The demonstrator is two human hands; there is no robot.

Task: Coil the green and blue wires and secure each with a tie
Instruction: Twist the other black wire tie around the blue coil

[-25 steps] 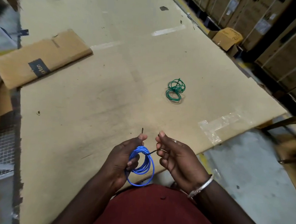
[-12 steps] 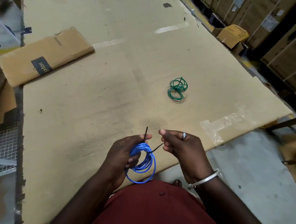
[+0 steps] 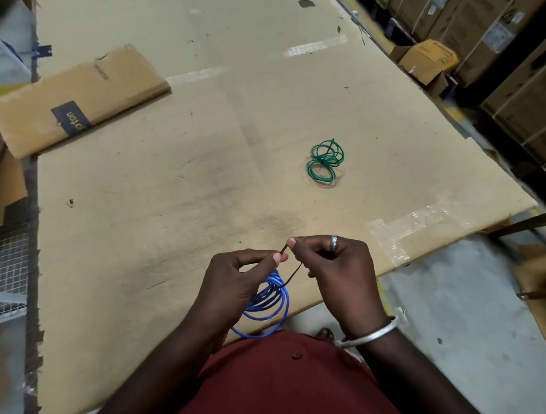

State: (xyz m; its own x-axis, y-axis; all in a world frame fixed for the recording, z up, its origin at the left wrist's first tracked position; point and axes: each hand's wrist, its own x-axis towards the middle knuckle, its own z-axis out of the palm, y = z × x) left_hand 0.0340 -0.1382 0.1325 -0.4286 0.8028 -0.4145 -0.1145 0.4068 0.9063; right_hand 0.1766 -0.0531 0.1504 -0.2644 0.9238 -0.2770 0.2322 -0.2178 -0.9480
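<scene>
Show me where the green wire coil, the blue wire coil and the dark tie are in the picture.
green wire coil (image 3: 322, 161), head view, on the pinched middle where its loops meet.
blue wire coil (image 3: 268, 296), head view, on its bundled loops.
dark tie (image 3: 294, 272), head view, on its free strand.

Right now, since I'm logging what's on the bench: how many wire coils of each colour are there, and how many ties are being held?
Green wire coil: 1
Blue wire coil: 1
Dark tie: 1
Total: 3
</scene>
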